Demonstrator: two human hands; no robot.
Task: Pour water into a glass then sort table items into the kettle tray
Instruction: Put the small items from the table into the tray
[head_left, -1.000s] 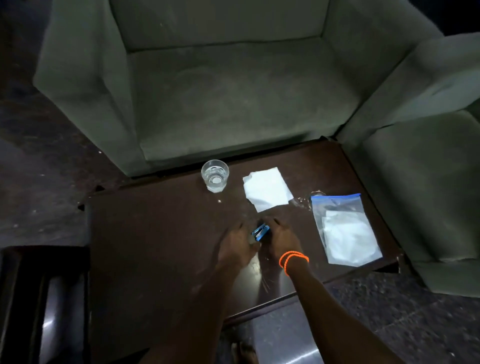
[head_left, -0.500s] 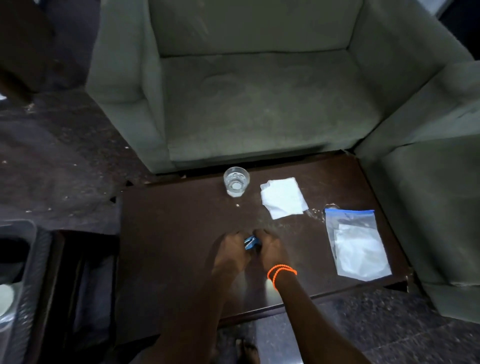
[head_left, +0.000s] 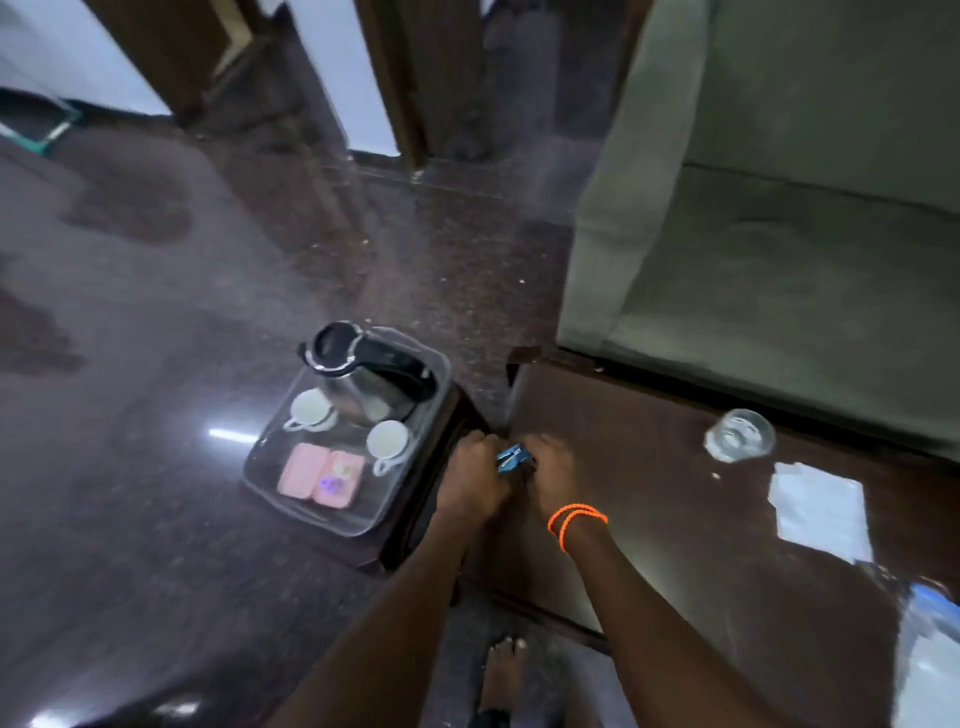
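Note:
My left hand (head_left: 474, 477) and my right hand (head_left: 551, 474) together grip a small bundle of blue packets (head_left: 511, 459) above the left end of the dark table (head_left: 660, 525). Orange bands circle my right wrist. To the left, a clear kettle tray (head_left: 332, 514) rests on a low dark stand. It holds a black and steel kettle (head_left: 366, 376), two white cups (head_left: 310, 408) (head_left: 387, 440) and a pink box (head_left: 319, 477). A glass of water (head_left: 737, 434) stands on the table's far side. A white napkin (head_left: 821, 509) lies beside it.
A green sofa (head_left: 779, 234) runs behind the table. A blue-topped plastic bag (head_left: 930, 654) lies at the table's right end. Dark polished floor spreads to the left, with door frames at the back. A bare foot (head_left: 501, 675) shows below.
Both hands have carried the blue packets leftward from the table's middle to its left end. My view has swung left, bringing the kettle tray into sight.

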